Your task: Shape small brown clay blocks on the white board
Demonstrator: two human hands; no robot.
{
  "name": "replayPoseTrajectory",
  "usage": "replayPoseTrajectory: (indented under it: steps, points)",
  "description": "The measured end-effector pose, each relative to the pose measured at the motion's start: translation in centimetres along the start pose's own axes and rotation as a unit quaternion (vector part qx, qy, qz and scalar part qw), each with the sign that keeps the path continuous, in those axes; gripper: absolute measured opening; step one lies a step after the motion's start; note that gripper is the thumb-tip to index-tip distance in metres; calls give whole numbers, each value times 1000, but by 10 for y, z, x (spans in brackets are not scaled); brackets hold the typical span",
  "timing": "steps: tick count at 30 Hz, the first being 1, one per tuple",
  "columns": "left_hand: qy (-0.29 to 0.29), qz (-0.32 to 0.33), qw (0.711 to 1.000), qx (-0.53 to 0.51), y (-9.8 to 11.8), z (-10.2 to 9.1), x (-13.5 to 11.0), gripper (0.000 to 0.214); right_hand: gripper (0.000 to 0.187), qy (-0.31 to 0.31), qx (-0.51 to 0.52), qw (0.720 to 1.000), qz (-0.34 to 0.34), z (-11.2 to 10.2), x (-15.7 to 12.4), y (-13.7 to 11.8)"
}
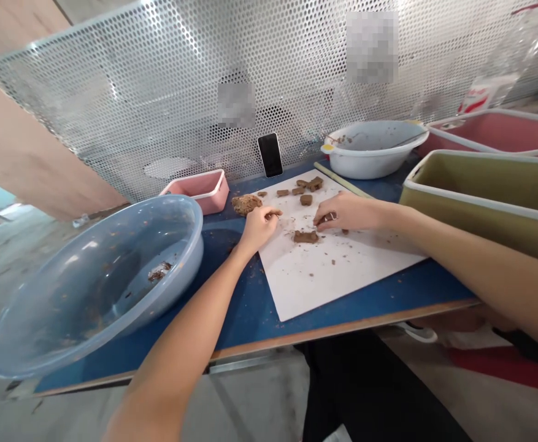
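My left hand (260, 224) is closed, its fingertips around a small brown piece over the left part of a white board (296, 294). Behind that hand lies a rough brown clay-like lump (245, 204). My right hand (337, 212), with a ring on one finger, is curled around a brown clay-like piece (327, 217). Between and just below the hands sits a flat, notched brown piece (305, 237). Several more brown blocks (306, 199) lie toward the board's far edge, and dark crumbs are scattered across it.
A large blue basin (112, 294) leans at the left, with a small pink tub (204, 190) behind it. A phone (270, 155) stands against the perforated screen (181, 73). A white basin (370, 162), a green planter (471, 202) and a pink planter (503, 132) stand at right.
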State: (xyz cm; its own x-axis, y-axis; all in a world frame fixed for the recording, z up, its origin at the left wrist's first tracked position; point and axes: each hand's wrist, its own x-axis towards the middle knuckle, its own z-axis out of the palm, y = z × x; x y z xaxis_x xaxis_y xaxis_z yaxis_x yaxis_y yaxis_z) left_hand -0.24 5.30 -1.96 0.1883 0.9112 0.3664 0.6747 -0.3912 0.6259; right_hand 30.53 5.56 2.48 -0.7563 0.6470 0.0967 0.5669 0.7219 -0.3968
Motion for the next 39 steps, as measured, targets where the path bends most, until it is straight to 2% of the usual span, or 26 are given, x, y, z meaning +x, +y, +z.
replayPoseTrajectory:
  steps: [4, 8, 15, 23, 27, 34, 37, 39]
  points:
    - [2, 3, 1000, -4, 0, -1, 0, 31, 21, 7, 9, 1000, -28, 1, -1, -1]
    - [7, 1, 1000, -1, 1, -3, -1, 30, 17, -6, 10, 1000, -29, 2, -1, -4]
    - [9, 9, 1000, 10, 4, -2, -3, 30, 23, -27, -4, 999, -18, 0, 0, -6]
    - [10, 17, 1000, 8, 7, 1, -3, 31, 23, -35, 21, 999, -29, -1, -2, -8]
    - [15, 24, 1000, 5, 6, 3, -3, 30, 22, -38, -3, 998, -40, 1, -2, -10]
    - [44, 26, 999, -12, 1, -2, -2, 28, 9, -5, -56, 998, -16, 11, -3, -15]
    - [64, 9, 997, -51, 2, -4, -1, 29, 3, 52, -22, 998, -3, 10, -2, -14]
    - [74, -4, 992, -104, 6, -4, 0, 26, 11, 115, 31, 993, -1, 9, -1, -15]
